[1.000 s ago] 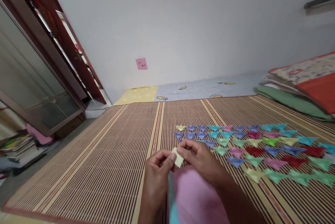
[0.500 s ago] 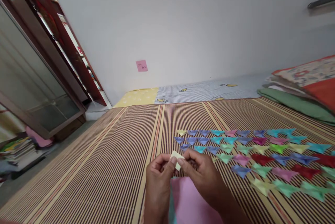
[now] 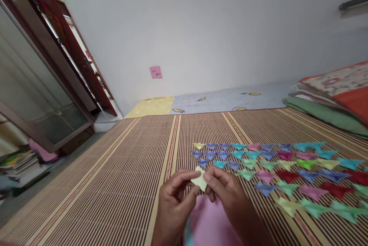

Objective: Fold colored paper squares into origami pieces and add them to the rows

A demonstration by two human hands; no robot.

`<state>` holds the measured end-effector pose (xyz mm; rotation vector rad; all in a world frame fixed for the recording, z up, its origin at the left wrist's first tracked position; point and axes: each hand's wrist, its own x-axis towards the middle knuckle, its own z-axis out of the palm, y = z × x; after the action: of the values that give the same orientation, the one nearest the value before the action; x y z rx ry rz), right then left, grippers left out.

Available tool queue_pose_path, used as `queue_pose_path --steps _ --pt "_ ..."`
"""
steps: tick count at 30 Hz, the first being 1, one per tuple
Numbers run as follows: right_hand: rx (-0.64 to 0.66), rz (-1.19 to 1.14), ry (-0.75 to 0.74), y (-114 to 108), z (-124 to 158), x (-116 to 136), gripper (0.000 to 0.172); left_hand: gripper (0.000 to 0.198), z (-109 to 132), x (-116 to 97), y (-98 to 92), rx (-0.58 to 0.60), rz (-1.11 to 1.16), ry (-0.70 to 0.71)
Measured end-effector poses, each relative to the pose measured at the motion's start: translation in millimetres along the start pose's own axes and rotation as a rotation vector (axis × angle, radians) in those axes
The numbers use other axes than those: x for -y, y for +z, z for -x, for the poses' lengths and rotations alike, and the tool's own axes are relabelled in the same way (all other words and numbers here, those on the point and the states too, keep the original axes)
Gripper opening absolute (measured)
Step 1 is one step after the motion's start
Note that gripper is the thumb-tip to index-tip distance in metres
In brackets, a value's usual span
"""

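A small pale yellow folded paper [image 3: 199, 181] is held up in front of me, over the striped mat. My right hand [image 3: 225, 188] pinches its right side, thumb on the near face and fingers behind. At its left side is my left hand [image 3: 176, 196], index fingertip at the upper edge and thumb tip at the lower left edge. Below my hands lies a pink paper sheet [image 3: 212, 223], with a strip of light blue paper [image 3: 188, 234] showing at its left. Right of my hands, rows of folded colored paper pieces [image 3: 265, 176] are laid out.
The striped mat [image 3: 115, 177] spreads under everything. Patterned cloth [image 3: 218, 100] runs along the wall, which carries a pink note [image 3: 155, 72]. Folded bedding [image 3: 339, 100] is stacked at the far right. Books [image 3: 20, 165] and a glass-paned door [image 3: 43, 85] are at the left.
The yellow paper has shifted slightly right and turned. My left thumb has come off its face down to the lower edge, while the left index finger has moved onto the upper edge.
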<state>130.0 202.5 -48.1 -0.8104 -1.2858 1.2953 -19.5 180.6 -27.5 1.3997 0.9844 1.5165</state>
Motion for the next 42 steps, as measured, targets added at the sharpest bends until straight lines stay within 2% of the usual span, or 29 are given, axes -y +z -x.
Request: queue_pose_path --steps 2,5,8,11,15,22,27,35,42 --pt "-0.031 -0.015 -0.015 0.0 0.4 0.9 0.034 0.025 -0.6 1.4 0.3 -0.008 0.015 0.015" --pt "-0.09 -0.028 -0.056 -0.7 1.5 6.5 0.022 0.024 -0.7 4.9 -1.1 -0.084 0.058 -0.021" --pt "-0.037 -0.049 -0.074 -1.4 3.8 13.6 0.018 0.021 -0.4 7.8 -2.8 -0.147 0.12 -0.052" --pt "-0.005 -0.037 -0.117 -1.7 5.6 18.3 0.011 0.017 -0.7 7.4 -2.1 -0.151 0.158 -0.052" --pt "-0.013 0.076 -0.207 -1.7 6.8 22.4 0.005 0.01 -1.1 5.0 -0.6 -0.122 0.129 0.015" --pt "0.001 0.232 -0.301 1.0 8.3 29.9 0.014 0.007 1.3 4.3 -1.6 -0.102 0.003 0.134" --pt "-0.019 0.221 -0.28 4.5 8.9 24.5 0.016 0.009 2.7 3.5 0.3 -0.102 -0.025 0.086" --pt "-0.049 0.184 -0.24 8.8 8.0 20.7 0.014 0.007 2.8 1.8 5.5 -0.198 0.002 0.018" --pt "-0.079 0.233 -0.293 10.6 6.6 19.0 0.016 0.006 2.7 2.0 6.3 -0.168 0.013 -0.05"
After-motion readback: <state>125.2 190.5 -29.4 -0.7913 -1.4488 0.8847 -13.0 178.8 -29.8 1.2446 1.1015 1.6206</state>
